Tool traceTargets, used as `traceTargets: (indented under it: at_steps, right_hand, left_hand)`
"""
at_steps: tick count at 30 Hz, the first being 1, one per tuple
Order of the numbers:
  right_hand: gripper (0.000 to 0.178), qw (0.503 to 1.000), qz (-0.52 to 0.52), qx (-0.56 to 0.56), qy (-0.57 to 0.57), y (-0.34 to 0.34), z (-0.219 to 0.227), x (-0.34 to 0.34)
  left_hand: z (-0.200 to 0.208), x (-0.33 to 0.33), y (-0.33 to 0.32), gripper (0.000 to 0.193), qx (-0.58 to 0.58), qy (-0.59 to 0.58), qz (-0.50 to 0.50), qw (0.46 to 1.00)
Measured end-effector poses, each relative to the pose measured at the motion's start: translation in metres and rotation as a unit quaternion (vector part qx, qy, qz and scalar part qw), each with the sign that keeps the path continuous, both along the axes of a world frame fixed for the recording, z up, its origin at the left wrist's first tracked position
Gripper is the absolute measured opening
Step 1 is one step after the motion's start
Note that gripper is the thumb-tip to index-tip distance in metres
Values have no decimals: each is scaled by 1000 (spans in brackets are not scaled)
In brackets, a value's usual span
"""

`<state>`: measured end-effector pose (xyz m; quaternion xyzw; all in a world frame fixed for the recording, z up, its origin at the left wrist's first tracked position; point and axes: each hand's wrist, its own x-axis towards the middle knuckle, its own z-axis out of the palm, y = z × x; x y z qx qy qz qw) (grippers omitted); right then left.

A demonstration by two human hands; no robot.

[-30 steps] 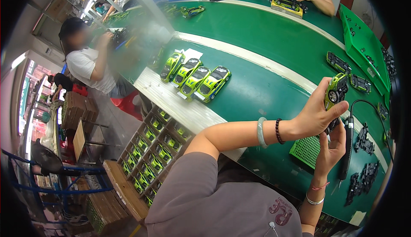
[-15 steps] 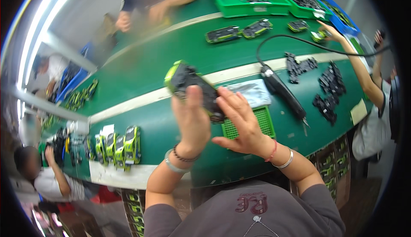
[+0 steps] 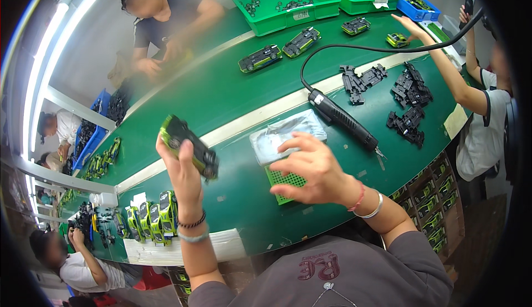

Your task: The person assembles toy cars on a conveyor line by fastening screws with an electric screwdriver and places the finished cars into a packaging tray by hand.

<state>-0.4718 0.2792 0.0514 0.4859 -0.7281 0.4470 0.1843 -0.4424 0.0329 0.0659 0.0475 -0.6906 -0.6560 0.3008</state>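
My left hand grips a toy car above the table, its black underside turned up and a strip of lime-green body showing at one end. Apart from it, my right hand hovers with its fingers curved and spread, holding nothing. Below that hand lies a small green perforated basket, partly hidden. A pale plastic packet rests against the basket's far side. Just to the right, a black electric screwdriver lies on the table, its cable running off to the upper right.
Black chassis parts lie in loose groups on the right. Finished-looking green cars stand in a row at left. Overturned cars lie across the white strip, near a green bin. Co-workers sit opposite and at both sides.
My left hand has carried the toy car left and lower, away from my right hand. My right hand no longer touches the car and its fingers have curled. The whole view has shifted.
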Motion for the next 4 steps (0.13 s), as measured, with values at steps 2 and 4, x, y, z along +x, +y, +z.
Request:
traceTargets:
  at_steps: [2,4]
  right_hand:
    - [28,996,-85,-3,-12,18,-2,-11]
    - [25,991,-131,12,-22,31,-6,-20]
  left_hand:
    - [-11,24,-19,59,-210,-108,-5,972]
    - [-12,38,-21,67,-304,-231,-2,924]
